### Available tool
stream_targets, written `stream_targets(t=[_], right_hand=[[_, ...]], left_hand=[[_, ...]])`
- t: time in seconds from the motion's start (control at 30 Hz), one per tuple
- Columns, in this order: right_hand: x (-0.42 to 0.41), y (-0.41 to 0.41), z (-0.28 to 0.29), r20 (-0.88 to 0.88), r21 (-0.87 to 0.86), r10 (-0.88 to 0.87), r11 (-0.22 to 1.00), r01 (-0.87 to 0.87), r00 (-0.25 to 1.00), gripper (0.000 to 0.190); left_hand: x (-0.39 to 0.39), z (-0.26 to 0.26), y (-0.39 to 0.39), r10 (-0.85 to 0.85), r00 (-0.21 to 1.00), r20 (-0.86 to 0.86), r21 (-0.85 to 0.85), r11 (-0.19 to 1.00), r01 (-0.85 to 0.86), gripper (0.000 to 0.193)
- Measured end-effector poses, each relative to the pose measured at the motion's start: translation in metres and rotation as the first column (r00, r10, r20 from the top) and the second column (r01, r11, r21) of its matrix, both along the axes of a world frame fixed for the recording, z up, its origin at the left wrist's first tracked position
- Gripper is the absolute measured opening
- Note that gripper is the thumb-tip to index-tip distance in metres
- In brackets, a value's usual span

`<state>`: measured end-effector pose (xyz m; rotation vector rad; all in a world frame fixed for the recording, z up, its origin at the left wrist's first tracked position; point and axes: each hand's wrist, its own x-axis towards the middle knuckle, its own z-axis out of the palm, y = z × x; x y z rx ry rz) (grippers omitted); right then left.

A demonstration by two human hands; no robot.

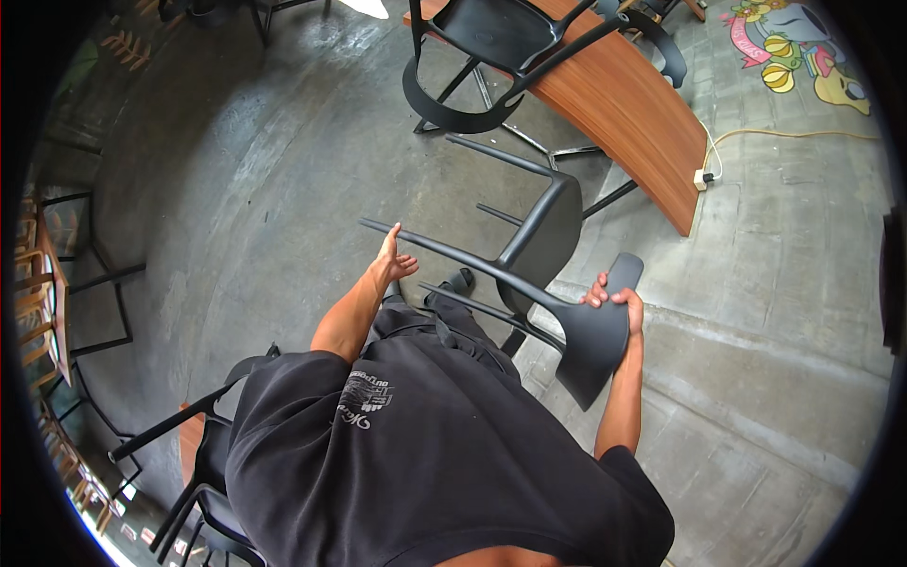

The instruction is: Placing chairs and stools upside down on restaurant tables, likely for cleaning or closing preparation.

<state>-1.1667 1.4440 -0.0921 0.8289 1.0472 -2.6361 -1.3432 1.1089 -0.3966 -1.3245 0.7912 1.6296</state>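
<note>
A black plastic armchair point(542, 237) is held tilted in front of me, its legs pointing to the left. My right hand point(615, 301) grips the curved backrest point(599, 340), fingers wrapped over its edge. Over on the other side, my left hand point(397, 259) is at the end portion of one long chair leg point(453, 251). Its thumb lies against or just over that leg, while the other fingers stretch out, not closed around it. My feet, in dark footwear point(462, 278), show below the chair legs.
Ahead, another black chair point(492, 32) is at a wooden table point(623, 92) with dark metal legs. A power socket with a cable point(701, 178) hangs at the table's end, near a grey wall point(793, 234) with a painted mural. More black chairs point(212, 453) stand at lower left, beside me.
</note>
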Motion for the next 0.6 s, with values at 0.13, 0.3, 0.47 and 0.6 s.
stream_targets(t=[0.13, 0.3, 0.47, 0.6], right_hand=[[0.039, -0.018, 0.027, -0.016, 0.043, -0.038, 0.998, 0.038, 0.999, 0.036], [0.084, 0.014, 0.002, 0.311, 0.446, -0.113, 0.894, -0.040, 0.944, 0.036], [0.160, 0.080, -0.099, 0.634, 0.738, -0.248, 0.475, -0.479, 0.732, 0.021], [0.149, 0.053, -0.126, 0.790, 0.613, -0.168, 0.259, -0.746, 0.590, 0.036]], left_hand=[[-0.014, -0.003, -0.029, 0.390, 0.910, -0.139, 0.295, 0.894, -0.338, 0.053], [-0.029, 0.083, -0.056, 0.582, 0.792, -0.183, 0.817, 0.538, -0.207, 0.045], [-0.008, 0.217, -0.005, 0.335, 0.635, -0.696, 0.565, 0.801, 0.196, 0.041], [0.024, 0.277, 0.012, 0.167, 0.376, -0.911, 0.355, 0.782, 0.513, 0.039]])
